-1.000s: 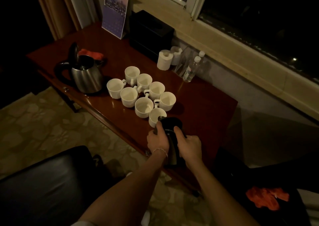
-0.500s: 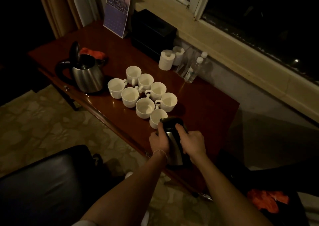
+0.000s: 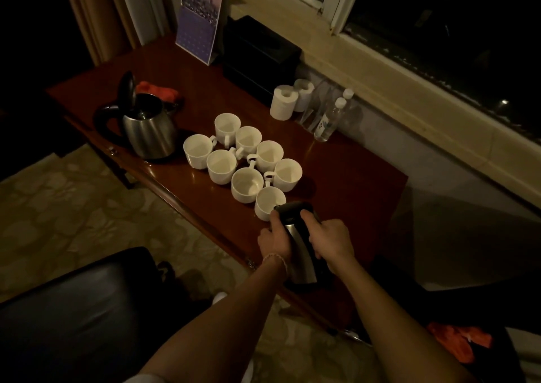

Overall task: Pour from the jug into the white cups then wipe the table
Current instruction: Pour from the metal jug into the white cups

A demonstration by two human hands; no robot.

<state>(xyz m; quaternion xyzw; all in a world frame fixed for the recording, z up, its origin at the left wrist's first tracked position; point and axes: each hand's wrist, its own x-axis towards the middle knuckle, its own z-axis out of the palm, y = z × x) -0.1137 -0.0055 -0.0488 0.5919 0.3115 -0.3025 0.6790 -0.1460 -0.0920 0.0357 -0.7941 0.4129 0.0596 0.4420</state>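
Observation:
A steel jug with a black lid point(image 3: 298, 236) is tilted toward the nearest white cup point(image 3: 268, 202), its spout at that cup's rim. My left hand point(image 3: 275, 240) grips the jug's left side. My right hand point(image 3: 329, 240) grips its right side, thumb on the lid. Several white cups point(image 3: 248, 160) stand in two rows on the dark red table point(image 3: 351, 183). No stream of liquid is visible in the dim light. A red cloth point(image 3: 159, 91) lies behind the kettle at the table's far left.
A steel electric kettle point(image 3: 146, 128) with its lid up stands left of the cups. Paper rolls point(image 3: 282, 101), clear bottles point(image 3: 329, 119), a black box point(image 3: 260, 57) and a calendar point(image 3: 200, 17) line the window side. A black chair point(image 3: 73, 315) is at lower left. Another red cloth point(image 3: 459, 338) lies at lower right.
Both hands have tipped the jug further toward the nearest cup, bringing its spout to the rim. The cups have not moved.

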